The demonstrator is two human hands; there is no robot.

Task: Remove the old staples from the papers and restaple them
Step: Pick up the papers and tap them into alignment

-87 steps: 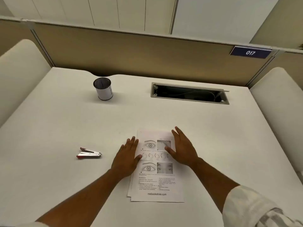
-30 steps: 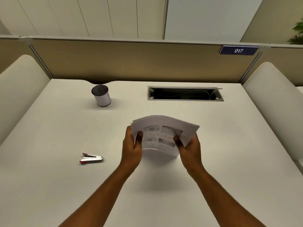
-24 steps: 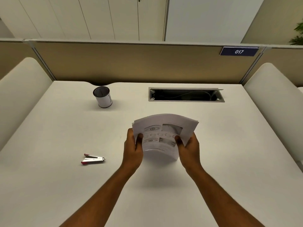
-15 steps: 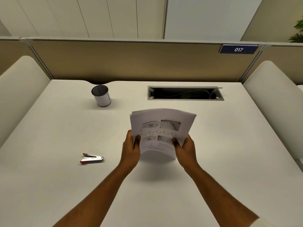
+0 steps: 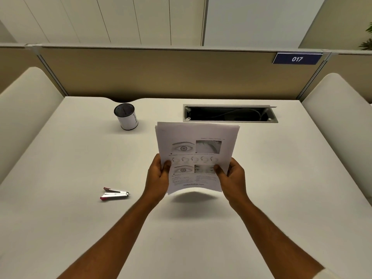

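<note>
- Papers [image 5: 196,158] now raised more upright than a moment ago, clear above desk [image 5: 60,218].
- Left hand [image 5: 158,179] and right hand [image 5: 232,181] pinching side edges, thumbs on front.
- Stapler [image 5: 114,194] flat on desk left, well apart.
- Open desk all round.

The papers [image 5: 198,141] are held above the table [image 5: 60,198], stapler [image 5: 114,194] left, cup [image 5: 126,116] behind-left.

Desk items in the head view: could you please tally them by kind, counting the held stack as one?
Stack of papers, gripped by the left hand and right hand: 1
Stapler: 1
Pen cup: 1
Cable tray opening: 1
Total: 4
</note>
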